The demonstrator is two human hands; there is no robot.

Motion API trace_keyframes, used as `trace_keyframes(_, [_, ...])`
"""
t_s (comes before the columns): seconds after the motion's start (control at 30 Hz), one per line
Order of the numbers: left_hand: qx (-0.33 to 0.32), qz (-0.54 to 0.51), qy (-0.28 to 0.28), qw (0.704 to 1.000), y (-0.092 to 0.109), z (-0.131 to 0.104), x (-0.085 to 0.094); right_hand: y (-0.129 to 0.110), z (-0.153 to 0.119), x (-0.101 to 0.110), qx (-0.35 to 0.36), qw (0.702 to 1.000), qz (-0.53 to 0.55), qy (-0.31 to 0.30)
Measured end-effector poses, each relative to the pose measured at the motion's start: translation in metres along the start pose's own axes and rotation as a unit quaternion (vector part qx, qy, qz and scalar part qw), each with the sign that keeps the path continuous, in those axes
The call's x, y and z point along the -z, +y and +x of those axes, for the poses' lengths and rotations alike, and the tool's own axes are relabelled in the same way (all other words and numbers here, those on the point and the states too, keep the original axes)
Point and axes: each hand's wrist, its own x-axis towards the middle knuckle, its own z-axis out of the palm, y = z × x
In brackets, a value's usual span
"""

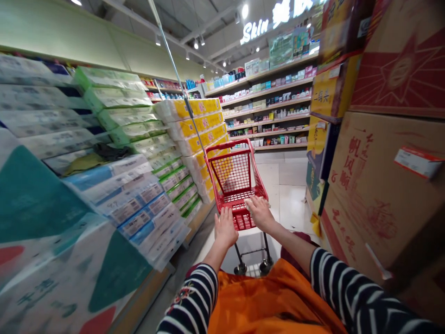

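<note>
A small red shopping cart (231,174) with a mesh basket and black wheels stands in the aisle in front of me. My left hand (225,228) rests on the near left edge of its basket, the fingers laid forward and close together. On the near right edge lies my right hand (259,212), its fingers stretched forward over the red rim and slightly apart. Neither palm can be seen, and no other item shows in either hand.
Stacked tissue packs (142,204) line the left side, with yellow-and-white packs (200,127) further ahead. Cardboard cartons (385,185) rise close on the right. Product shelves (267,111) cross the far end. Pale floor tiles (288,199) show between.
</note>
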Motion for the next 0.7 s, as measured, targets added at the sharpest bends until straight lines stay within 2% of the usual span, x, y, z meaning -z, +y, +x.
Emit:
trace_keyframes(0.13, [-0.011,0.001,0.005,1.000,-0.001,-0.002,-0.002,-0.025,0.004,-0.013,0.049,0.998,0.025,0.003])
trace_keyframes(0.2, [-0.009,0.000,0.013,1.000,-0.006,-0.003,-0.006,-0.027,0.006,-0.015,0.064,0.997,0.033,0.000])
trace_keyframes(0.27, [0.010,0.000,0.025,1.000,-0.012,-0.004,-0.010,-0.018,0.007,-0.013,0.047,0.998,0.031,0.001])
trace_keyframes(0.4, [0.033,-0.004,0.040,0.999,-0.018,-0.006,-0.014,0.011,0.007,-0.001,-0.043,0.999,-0.004,0.024])
trace_keyframes(0.47, [0.031,-0.011,0.035,0.999,-0.017,-0.007,-0.013,0.015,0.007,0.003,-0.065,0.998,-0.015,0.022])
trace_keyframes(0.57, [0.025,-0.013,0.026,0.999,-0.014,-0.006,-0.010,-0.001,0.009,0.001,-0.067,0.998,-0.009,0.000])
trace_keyframes(0.7, [0.017,-0.003,0.019,1.000,-0.013,-0.006,-0.009,-0.040,0.013,-0.009,0.000,1.000,0.014,-0.018])
